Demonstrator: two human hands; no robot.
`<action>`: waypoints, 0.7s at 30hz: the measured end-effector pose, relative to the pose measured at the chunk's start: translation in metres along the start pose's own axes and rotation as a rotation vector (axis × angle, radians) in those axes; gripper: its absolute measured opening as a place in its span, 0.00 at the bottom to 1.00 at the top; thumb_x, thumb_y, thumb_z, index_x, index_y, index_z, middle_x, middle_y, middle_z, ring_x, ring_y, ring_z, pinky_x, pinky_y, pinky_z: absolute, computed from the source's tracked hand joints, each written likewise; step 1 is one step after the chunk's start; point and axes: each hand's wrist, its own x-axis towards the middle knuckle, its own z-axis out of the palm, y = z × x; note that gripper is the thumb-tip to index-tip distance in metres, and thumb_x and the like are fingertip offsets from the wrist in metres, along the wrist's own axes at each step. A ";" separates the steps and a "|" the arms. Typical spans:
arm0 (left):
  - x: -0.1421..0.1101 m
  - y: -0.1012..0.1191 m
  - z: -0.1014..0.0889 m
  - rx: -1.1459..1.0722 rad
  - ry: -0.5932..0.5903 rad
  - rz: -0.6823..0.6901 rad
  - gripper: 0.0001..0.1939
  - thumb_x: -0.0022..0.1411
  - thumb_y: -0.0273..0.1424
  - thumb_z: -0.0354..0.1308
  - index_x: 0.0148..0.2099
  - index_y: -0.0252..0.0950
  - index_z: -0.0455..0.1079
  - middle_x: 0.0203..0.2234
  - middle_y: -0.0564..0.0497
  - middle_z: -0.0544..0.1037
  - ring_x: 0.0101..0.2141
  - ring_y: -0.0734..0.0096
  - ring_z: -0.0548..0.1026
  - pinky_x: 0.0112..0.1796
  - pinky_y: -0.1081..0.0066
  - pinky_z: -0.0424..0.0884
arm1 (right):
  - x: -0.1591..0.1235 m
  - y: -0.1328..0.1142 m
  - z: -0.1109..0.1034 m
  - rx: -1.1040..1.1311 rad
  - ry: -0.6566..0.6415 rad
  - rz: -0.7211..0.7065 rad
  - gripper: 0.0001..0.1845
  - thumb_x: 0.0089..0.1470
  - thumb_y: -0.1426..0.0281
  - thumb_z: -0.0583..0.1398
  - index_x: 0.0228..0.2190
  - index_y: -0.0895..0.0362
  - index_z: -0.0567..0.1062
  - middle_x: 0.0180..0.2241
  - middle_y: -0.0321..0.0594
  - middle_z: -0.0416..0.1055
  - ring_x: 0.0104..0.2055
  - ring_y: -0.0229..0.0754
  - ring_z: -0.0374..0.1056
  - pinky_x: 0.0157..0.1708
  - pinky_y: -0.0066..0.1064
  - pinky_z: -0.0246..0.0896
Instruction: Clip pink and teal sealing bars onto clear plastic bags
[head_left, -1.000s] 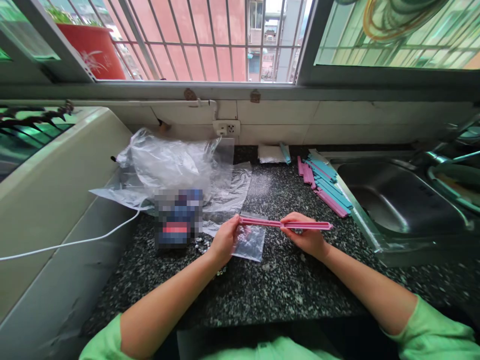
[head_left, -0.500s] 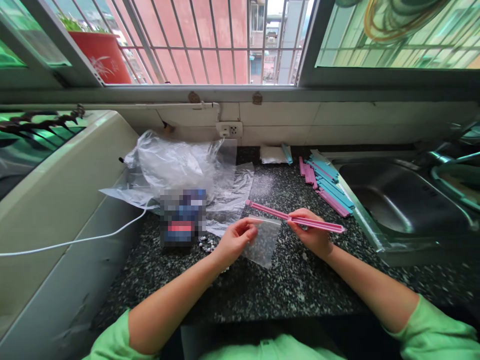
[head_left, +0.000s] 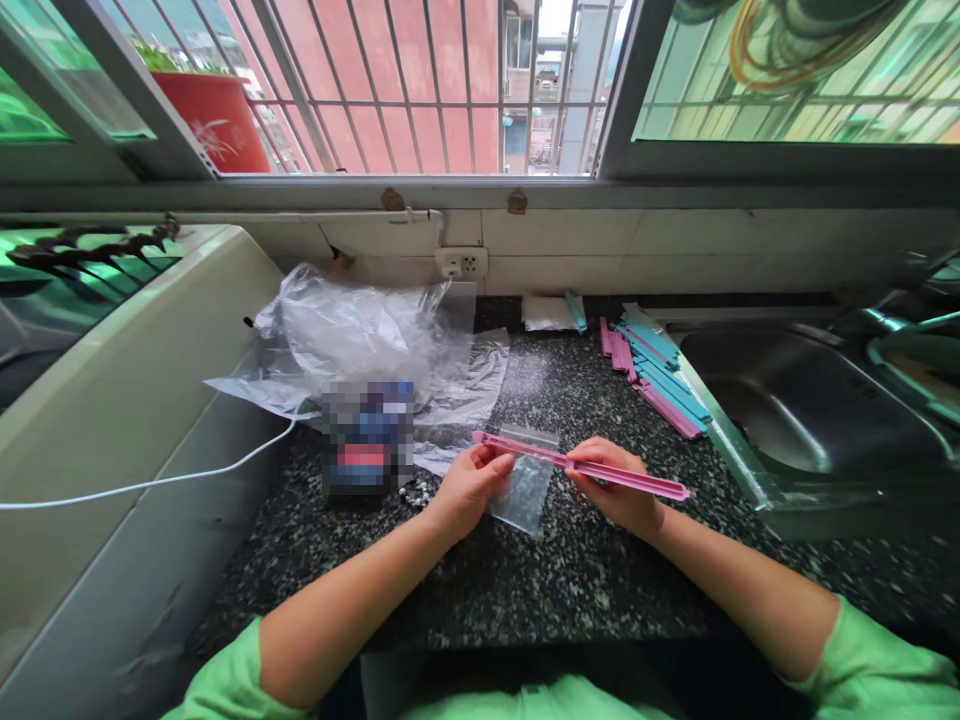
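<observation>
A long pink bag sealing clip point(head_left: 628, 480) slants across in front of me, with my right hand point(head_left: 616, 500) pinching it near its middle. Its left end rests by the fingertips of my left hand point(head_left: 466, 492). The fingers of that hand are closed on the left side of a small clear plastic bag point(head_left: 527, 492). The clip lies across the bag just below its top edge. Whether the left fingers also grip the clip is hard to tell. The bag hangs low over the dark speckled counter point(head_left: 570, 590).
Pink and blue clips point(head_left: 660, 385) lie heaped beside the steel sink point(head_left: 810, 400) on the right. Crumpled clear plastic point(head_left: 360, 325) fills the back left, behind a blurred-out item point(head_left: 367, 440) and small shiny bits point(head_left: 416, 492). A white cable point(head_left: 187, 487) crosses from the left. One white packet point(head_left: 547, 312) sits near the wall.
The left end of the pink clip has come down and left to my left fingertips, so it now crosses the upper part of the bag. My right hand has shifted slightly left and down.
</observation>
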 end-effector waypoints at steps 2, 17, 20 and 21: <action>-0.001 0.000 0.001 -0.057 0.009 -0.023 0.19 0.35 0.33 0.70 0.32 0.31 0.73 0.25 0.50 0.75 0.25 0.76 0.69 0.28 0.76 0.62 | 0.000 0.002 0.002 0.018 -0.015 -0.009 0.01 0.51 0.71 0.59 0.29 0.55 0.72 0.26 0.38 0.72 0.28 0.37 0.69 0.27 0.28 0.67; -0.001 -0.002 0.002 -0.148 0.037 -0.163 0.15 0.35 0.31 0.70 0.25 0.31 0.68 0.15 0.57 0.67 0.18 0.82 0.63 0.20 0.79 0.59 | -0.003 0.012 0.007 0.072 -0.074 0.039 0.03 0.50 0.72 0.60 0.31 0.56 0.73 0.27 0.39 0.72 0.29 0.37 0.69 0.29 0.27 0.66; -0.001 -0.003 0.003 -0.145 0.043 -0.176 0.17 0.35 0.32 0.70 0.26 0.31 0.67 0.15 0.58 0.66 0.18 0.82 0.63 0.20 0.79 0.59 | -0.003 0.012 0.008 0.072 -0.077 0.047 0.03 0.50 0.73 0.59 0.31 0.56 0.72 0.27 0.39 0.72 0.29 0.36 0.69 0.29 0.27 0.66; -0.001 -0.003 0.003 -0.145 0.041 -0.177 0.18 0.35 0.34 0.70 0.26 0.31 0.66 0.15 0.58 0.66 0.17 0.82 0.62 0.20 0.79 0.58 | -0.003 0.012 0.008 0.070 -0.080 0.052 0.03 0.50 0.72 0.59 0.31 0.56 0.72 0.27 0.39 0.72 0.29 0.36 0.68 0.29 0.27 0.66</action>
